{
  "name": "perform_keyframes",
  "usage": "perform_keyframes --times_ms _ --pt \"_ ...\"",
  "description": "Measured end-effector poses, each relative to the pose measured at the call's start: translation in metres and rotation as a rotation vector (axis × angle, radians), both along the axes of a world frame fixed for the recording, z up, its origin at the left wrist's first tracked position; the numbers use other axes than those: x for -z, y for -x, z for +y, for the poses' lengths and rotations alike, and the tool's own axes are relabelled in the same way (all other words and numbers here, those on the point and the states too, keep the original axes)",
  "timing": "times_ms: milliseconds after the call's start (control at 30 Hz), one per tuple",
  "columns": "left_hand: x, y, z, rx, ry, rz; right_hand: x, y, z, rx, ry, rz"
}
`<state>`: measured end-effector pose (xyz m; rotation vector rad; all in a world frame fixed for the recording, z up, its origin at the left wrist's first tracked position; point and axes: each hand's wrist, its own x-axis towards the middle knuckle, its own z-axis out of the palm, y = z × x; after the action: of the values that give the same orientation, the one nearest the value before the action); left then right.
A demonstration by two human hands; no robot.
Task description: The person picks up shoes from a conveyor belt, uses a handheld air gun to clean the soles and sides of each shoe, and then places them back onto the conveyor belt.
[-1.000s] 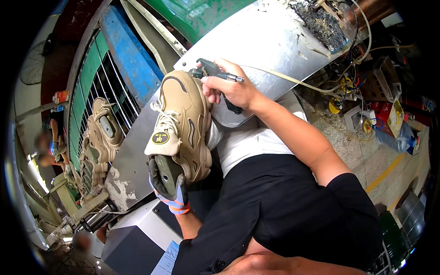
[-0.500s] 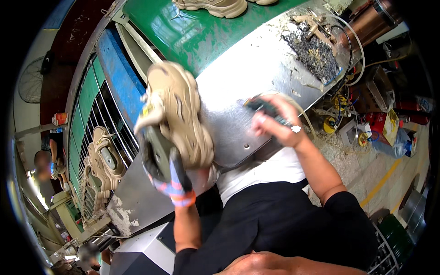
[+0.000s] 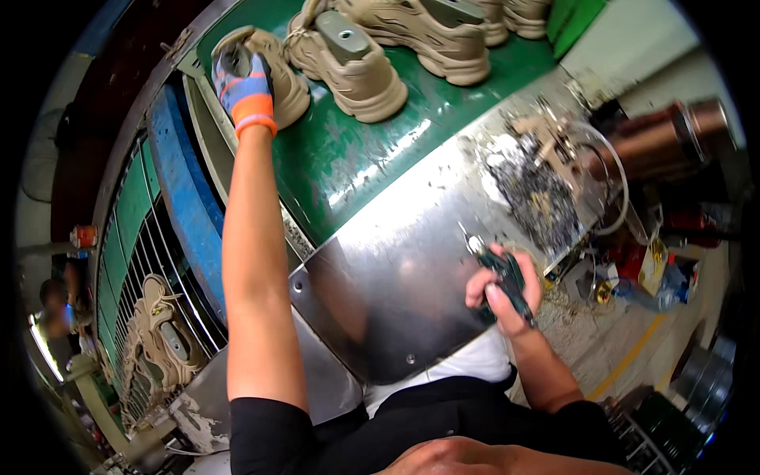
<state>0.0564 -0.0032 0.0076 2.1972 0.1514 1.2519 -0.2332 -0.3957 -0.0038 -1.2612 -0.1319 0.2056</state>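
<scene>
My left hand, in a grey glove with an orange cuff, reaches far out to the upper left. Its fingers wrap round the grey last inside a beige sneaker, which sits on the green belt. Close to the right of it stands a second beige sneaker, also with a grey last inside. Bare, my right hand is closed round a dark green pen-like hand tool with a thin metal tip, held above the steel plate. The tip points up and left and touches no shoe.
More beige sneakers stand along the belt's far side. On the plate's right lies a dark, crusted pad beside a copper-coloured cylinder and a looping hose. At the left, sneakers rest on a wire rack; a person is beyond.
My left hand has carried the sneaker from above the steel plate up and left onto the green belt. My right hand, with the tool, has shifted slightly right and nearer me.
</scene>
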Motion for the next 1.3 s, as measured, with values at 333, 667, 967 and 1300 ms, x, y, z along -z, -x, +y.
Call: perform_keyframes --times_ms 333,667,967,1300 --pt "-0.015 -0.079 0.017 -0.034 0.284 -0.038 0.002 0.005 0.02 0.172 0.061 -0.136" --pt "-0.032 0.26 0.231 -0.219 -0.628 1.421 0.006 -0.003 0.014 0.072 0.059 -0.108" --pt "-0.002 0.41 0.276 -0.686 -0.214 1.134 0.003 0.0 0.016 0.02 -0.06 -0.056" --pt "-0.047 0.544 0.093 0.155 -0.165 0.545 0.019 0.002 0.003 0.069 -0.064 -0.136"
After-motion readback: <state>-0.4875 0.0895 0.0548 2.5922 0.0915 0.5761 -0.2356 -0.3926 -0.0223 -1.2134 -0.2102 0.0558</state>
